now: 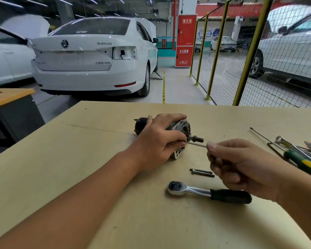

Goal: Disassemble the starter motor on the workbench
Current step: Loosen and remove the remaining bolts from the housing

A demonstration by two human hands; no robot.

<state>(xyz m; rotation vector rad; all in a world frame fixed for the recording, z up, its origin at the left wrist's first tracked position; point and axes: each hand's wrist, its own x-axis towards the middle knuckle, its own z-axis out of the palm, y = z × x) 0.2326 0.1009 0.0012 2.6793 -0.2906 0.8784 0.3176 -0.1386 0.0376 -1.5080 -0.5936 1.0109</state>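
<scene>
Pale wooden bench [97, 168] bears the motor [178, 130], black drum and ribbed cast-metal end, gripped by the left hand [158, 141]. Right hand [237, 164] pinches a thin steel rod [196, 144] at its end; chrome ratchet [205, 192] lies nearby.

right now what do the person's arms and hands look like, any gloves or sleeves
Both are bare: no gloves on the left hand or the right hand, and no sleeves, watch or rings in view. The forearms are uncovered right to the frame's edge. Fingernails look short.
</scene>
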